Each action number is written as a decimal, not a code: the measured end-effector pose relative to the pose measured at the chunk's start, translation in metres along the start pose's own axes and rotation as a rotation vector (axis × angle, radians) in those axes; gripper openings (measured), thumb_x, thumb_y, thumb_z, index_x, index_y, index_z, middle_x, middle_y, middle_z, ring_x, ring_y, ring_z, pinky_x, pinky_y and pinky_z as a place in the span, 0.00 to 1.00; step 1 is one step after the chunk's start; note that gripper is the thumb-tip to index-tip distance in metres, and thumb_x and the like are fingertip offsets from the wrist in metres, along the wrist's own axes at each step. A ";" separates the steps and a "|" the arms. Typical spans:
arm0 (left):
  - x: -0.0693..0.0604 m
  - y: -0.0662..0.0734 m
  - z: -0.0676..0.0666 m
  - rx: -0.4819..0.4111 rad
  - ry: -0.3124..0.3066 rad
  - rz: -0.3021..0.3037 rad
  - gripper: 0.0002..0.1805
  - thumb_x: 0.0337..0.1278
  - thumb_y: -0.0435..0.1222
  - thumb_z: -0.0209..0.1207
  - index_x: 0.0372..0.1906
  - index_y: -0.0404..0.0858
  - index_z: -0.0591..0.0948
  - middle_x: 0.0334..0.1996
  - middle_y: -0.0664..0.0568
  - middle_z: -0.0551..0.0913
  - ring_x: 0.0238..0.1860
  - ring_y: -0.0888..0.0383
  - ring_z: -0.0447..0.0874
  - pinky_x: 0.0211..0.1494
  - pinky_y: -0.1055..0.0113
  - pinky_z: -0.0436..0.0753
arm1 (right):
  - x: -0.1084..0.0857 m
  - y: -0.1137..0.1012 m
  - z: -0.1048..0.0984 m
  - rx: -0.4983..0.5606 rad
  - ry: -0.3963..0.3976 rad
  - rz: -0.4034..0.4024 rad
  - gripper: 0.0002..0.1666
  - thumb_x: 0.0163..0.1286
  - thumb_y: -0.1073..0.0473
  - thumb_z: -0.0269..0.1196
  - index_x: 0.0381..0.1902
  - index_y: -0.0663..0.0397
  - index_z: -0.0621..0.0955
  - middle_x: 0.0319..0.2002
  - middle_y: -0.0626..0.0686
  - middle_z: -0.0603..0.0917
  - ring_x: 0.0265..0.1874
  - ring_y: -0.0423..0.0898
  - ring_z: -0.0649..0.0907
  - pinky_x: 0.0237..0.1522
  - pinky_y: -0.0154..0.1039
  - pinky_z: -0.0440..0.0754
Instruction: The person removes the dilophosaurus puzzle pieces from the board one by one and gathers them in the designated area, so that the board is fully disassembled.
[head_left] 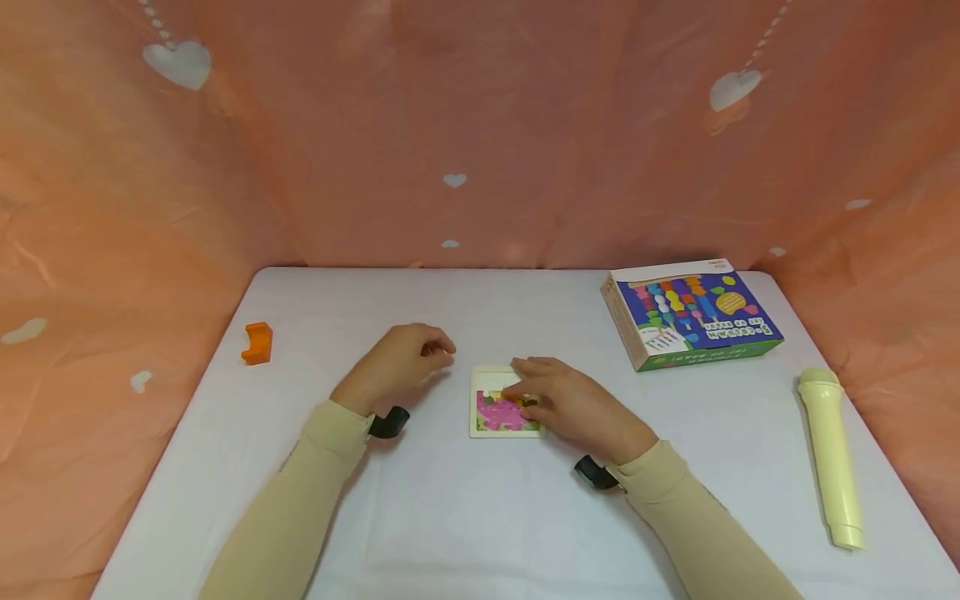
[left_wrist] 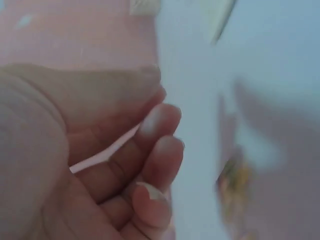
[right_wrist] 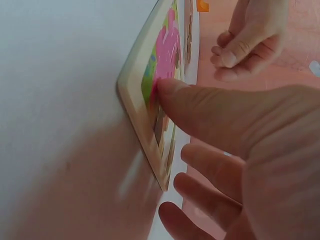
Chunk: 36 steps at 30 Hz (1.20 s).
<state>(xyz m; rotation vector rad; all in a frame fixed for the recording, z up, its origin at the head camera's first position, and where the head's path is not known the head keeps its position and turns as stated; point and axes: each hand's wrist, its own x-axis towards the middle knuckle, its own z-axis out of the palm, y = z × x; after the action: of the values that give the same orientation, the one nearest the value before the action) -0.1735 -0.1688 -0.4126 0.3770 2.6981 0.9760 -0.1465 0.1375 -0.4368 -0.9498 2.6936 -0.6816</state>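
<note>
A small jigsaw puzzle in a pale square frame [head_left: 472,417] lies on the white table. Pink, green and yellow picture fills its lower part, while the visible upper strip is pale. My right hand [head_left: 573,408] is over its right side; in the right wrist view the thumb [right_wrist: 172,95] touches the picture and the other fingers are spread apart. The right index fingertip is hidden there behind the thumb. My left hand [head_left: 401,362] hovers left of the frame, its fingers [left_wrist: 162,157] loosely curled with no clear object between them. The left wrist view is blurred.
An orange curved block [head_left: 258,343] lies at the table's far left. A colourful game box [head_left: 693,312] is at the back right, and a pale yellow tube-like stick [head_left: 831,462] lies along the right edge. Orange curtain [head_left: 480,125] surrounds the table's back and sides.
</note>
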 end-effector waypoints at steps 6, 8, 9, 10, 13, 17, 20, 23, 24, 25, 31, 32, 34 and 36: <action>-0.008 0.012 0.030 0.042 -0.058 0.089 0.06 0.70 0.37 0.69 0.48 0.43 0.90 0.41 0.56 0.87 0.42 0.59 0.82 0.54 0.60 0.84 | 0.000 0.000 0.004 -0.058 0.009 -0.035 0.19 0.77 0.51 0.70 0.64 0.36 0.88 0.79 0.51 0.76 0.81 0.53 0.72 0.77 0.55 0.75; -0.008 0.015 0.036 0.033 -0.057 0.093 0.06 0.68 0.36 0.70 0.46 0.43 0.90 0.40 0.56 0.87 0.42 0.60 0.82 0.54 0.61 0.83 | 0.000 0.000 0.004 -0.067 0.012 -0.035 0.19 0.77 0.51 0.70 0.64 0.36 0.88 0.79 0.51 0.76 0.81 0.52 0.72 0.77 0.54 0.75; -0.008 0.016 0.038 0.031 -0.058 0.094 0.06 0.68 0.36 0.71 0.46 0.43 0.90 0.40 0.56 0.87 0.41 0.60 0.82 0.54 0.61 0.83 | 0.000 0.001 0.005 -0.071 0.012 -0.035 0.19 0.77 0.50 0.70 0.64 0.36 0.88 0.79 0.50 0.76 0.81 0.52 0.72 0.77 0.54 0.75; -0.008 0.018 0.040 0.031 -0.061 0.093 0.06 0.67 0.37 0.71 0.45 0.43 0.90 0.39 0.57 0.86 0.41 0.60 0.81 0.53 0.61 0.83 | 0.000 0.001 0.004 -0.072 0.011 -0.036 0.19 0.77 0.50 0.70 0.64 0.36 0.88 0.79 0.51 0.76 0.81 0.52 0.72 0.77 0.54 0.75; -0.007 0.020 0.044 0.033 -0.071 0.085 0.06 0.65 0.39 0.73 0.43 0.45 0.90 0.38 0.57 0.85 0.41 0.61 0.81 0.53 0.62 0.82 | 0.000 0.001 0.004 -0.077 0.012 -0.042 0.19 0.77 0.51 0.70 0.64 0.36 0.88 0.78 0.51 0.76 0.81 0.52 0.72 0.77 0.54 0.75; -0.006 0.021 0.047 0.059 -0.067 0.081 0.08 0.62 0.43 0.76 0.41 0.46 0.90 0.36 0.57 0.83 0.41 0.60 0.79 0.53 0.62 0.81 | 0.000 0.000 0.003 -0.081 0.012 -0.047 0.19 0.77 0.51 0.70 0.64 0.37 0.89 0.78 0.52 0.76 0.81 0.53 0.72 0.77 0.54 0.75; -0.006 0.022 0.049 0.079 -0.066 0.079 0.10 0.61 0.45 0.77 0.42 0.46 0.90 0.37 0.57 0.82 0.41 0.60 0.78 0.53 0.61 0.80 | 0.000 -0.001 0.003 -0.074 0.007 -0.041 0.19 0.78 0.51 0.69 0.64 0.38 0.88 0.79 0.52 0.76 0.81 0.53 0.72 0.78 0.54 0.74; -0.007 0.023 0.050 0.084 -0.071 0.080 0.12 0.61 0.45 0.77 0.43 0.45 0.89 0.38 0.55 0.82 0.41 0.58 0.78 0.53 0.60 0.80 | 0.000 -0.002 0.002 -0.064 0.001 -0.036 0.19 0.78 0.50 0.69 0.65 0.38 0.88 0.79 0.52 0.76 0.81 0.53 0.72 0.78 0.55 0.74; -0.007 0.023 0.050 0.087 -0.071 0.081 0.12 0.61 0.46 0.77 0.43 0.45 0.89 0.38 0.54 0.82 0.41 0.58 0.78 0.53 0.60 0.80 | 0.000 -0.002 0.002 -0.061 -0.001 -0.035 0.19 0.78 0.50 0.69 0.65 0.38 0.88 0.79 0.52 0.76 0.81 0.53 0.71 0.78 0.55 0.73; -0.007 0.024 0.051 0.091 -0.073 0.084 0.13 0.62 0.46 0.77 0.44 0.44 0.89 0.38 0.54 0.82 0.41 0.58 0.77 0.53 0.60 0.80 | 0.000 -0.002 0.002 -0.058 -0.002 -0.035 0.19 0.78 0.50 0.69 0.65 0.38 0.88 0.79 0.52 0.76 0.81 0.53 0.71 0.79 0.55 0.73; -0.006 0.024 0.055 0.121 -0.066 0.090 0.14 0.63 0.47 0.76 0.44 0.44 0.88 0.39 0.53 0.80 0.40 0.59 0.76 0.51 0.62 0.79 | 0.001 -0.001 0.003 -0.053 0.001 -0.034 0.19 0.78 0.51 0.69 0.63 0.39 0.89 0.78 0.53 0.76 0.81 0.53 0.72 0.79 0.55 0.72; -0.006 0.024 0.056 0.123 -0.065 0.088 0.14 0.63 0.47 0.76 0.44 0.44 0.88 0.39 0.53 0.80 0.40 0.59 0.76 0.50 0.62 0.79 | 0.001 -0.001 0.003 -0.053 0.002 -0.034 0.18 0.78 0.51 0.69 0.63 0.39 0.89 0.78 0.54 0.76 0.81 0.53 0.72 0.79 0.55 0.72; -0.006 0.024 0.056 0.126 -0.061 0.087 0.14 0.63 0.47 0.76 0.44 0.44 0.88 0.39 0.54 0.79 0.40 0.59 0.76 0.50 0.63 0.78 | 0.001 0.000 0.003 -0.051 0.004 -0.032 0.18 0.78 0.51 0.69 0.63 0.39 0.89 0.78 0.54 0.76 0.81 0.53 0.72 0.79 0.55 0.72; -0.006 0.024 0.056 0.125 -0.056 0.088 0.14 0.63 0.46 0.76 0.44 0.44 0.87 0.39 0.54 0.79 0.40 0.59 0.76 0.50 0.63 0.79 | 0.001 0.000 0.003 -0.046 0.004 -0.033 0.18 0.78 0.51 0.69 0.63 0.40 0.89 0.78 0.54 0.76 0.81 0.54 0.72 0.79 0.55 0.73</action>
<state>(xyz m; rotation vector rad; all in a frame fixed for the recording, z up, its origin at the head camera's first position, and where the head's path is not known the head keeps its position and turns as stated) -0.1461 -0.1198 -0.4377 0.5431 2.7194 0.8085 -0.1467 0.1361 -0.4393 -1.0069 2.7143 -0.6309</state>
